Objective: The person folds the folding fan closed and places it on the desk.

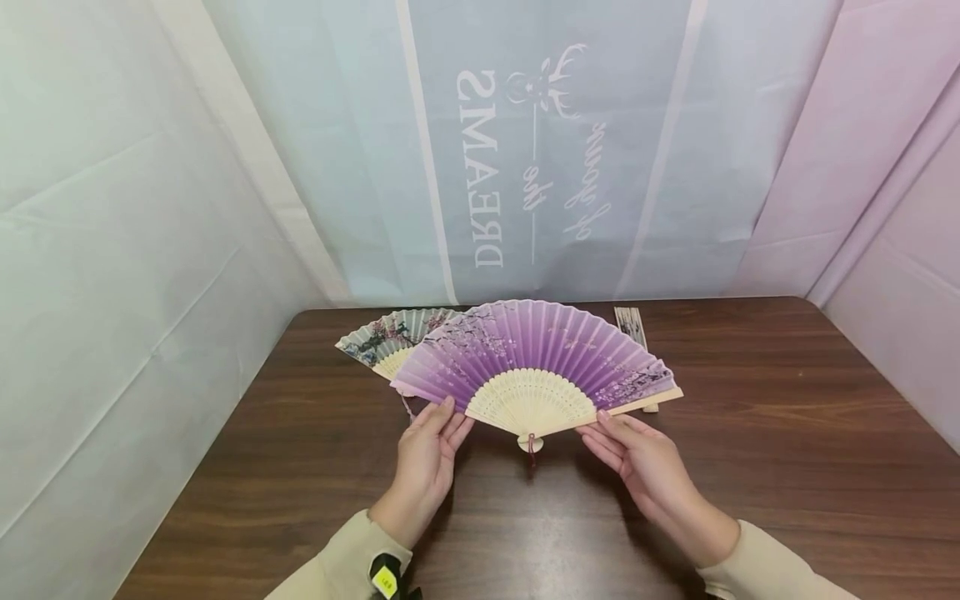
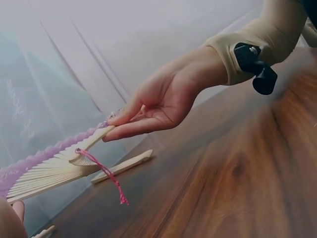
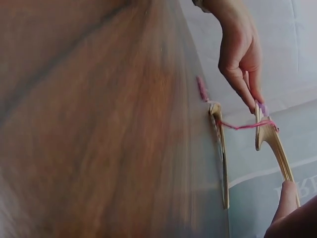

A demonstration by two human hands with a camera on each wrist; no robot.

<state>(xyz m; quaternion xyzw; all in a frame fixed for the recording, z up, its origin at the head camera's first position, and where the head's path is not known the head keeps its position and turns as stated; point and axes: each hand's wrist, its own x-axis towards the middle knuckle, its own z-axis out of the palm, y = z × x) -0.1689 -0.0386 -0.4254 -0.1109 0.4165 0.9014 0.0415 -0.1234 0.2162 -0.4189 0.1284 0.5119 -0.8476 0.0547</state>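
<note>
A purple folding fan point(image 1: 534, 350) is spread wide above the table, with printed blossoms, a pale pierced rib section and a dark red cord at its pivot. My left hand point(image 1: 429, 450) pinches its left edge between thumb and fingers. On the other side, my right hand point(image 1: 645, 458) pinches the right guard stick the same way. In the left wrist view the pink tassel point(image 2: 106, 173) hangs from the pivot. The right wrist view catches the fan's ribs point(image 3: 278, 148) nearly edge-on between both hands.
Behind the purple fan, a grey-green flowered fan point(image 1: 397, 333) lies spread on the brown wooden table point(image 1: 787, 450), partly covered from view. A folded fan point(image 1: 632, 325) lies at the back right. A pale blue printed curtain point(image 1: 360, 125) hangs along the table's far edge.
</note>
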